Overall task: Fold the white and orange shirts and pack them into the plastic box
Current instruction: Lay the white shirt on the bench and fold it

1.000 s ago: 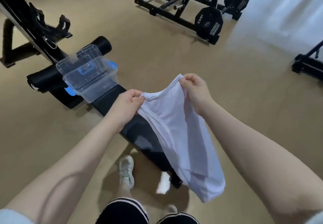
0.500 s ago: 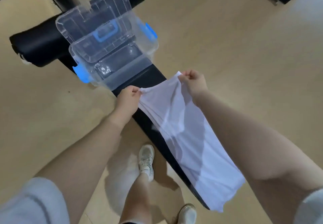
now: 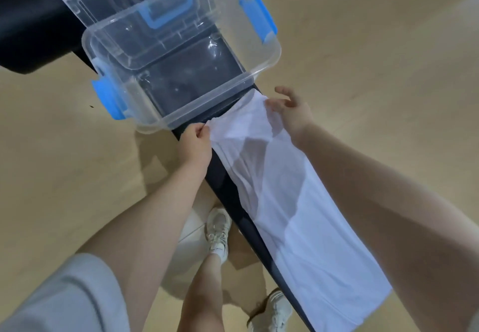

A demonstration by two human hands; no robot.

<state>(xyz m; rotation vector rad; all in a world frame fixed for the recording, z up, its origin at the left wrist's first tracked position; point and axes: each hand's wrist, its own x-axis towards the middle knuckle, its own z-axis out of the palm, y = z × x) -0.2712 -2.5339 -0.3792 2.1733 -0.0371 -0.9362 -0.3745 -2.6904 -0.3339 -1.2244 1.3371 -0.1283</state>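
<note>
The white shirt (image 3: pixel 293 202) has come down flat along the bench (image 3: pixel 225 189), its top edge now just short of the box (image 3: pixel 197 122), and the right hand (image 3: pixel 293 114) has let go, fingers spread above the cloth. The left hand (image 3: pixel 195 141) pinches the near corner. Smoothing both edges square before folding lengthwise would likely keep the fold neat. No orange shirt is in view.
</note>
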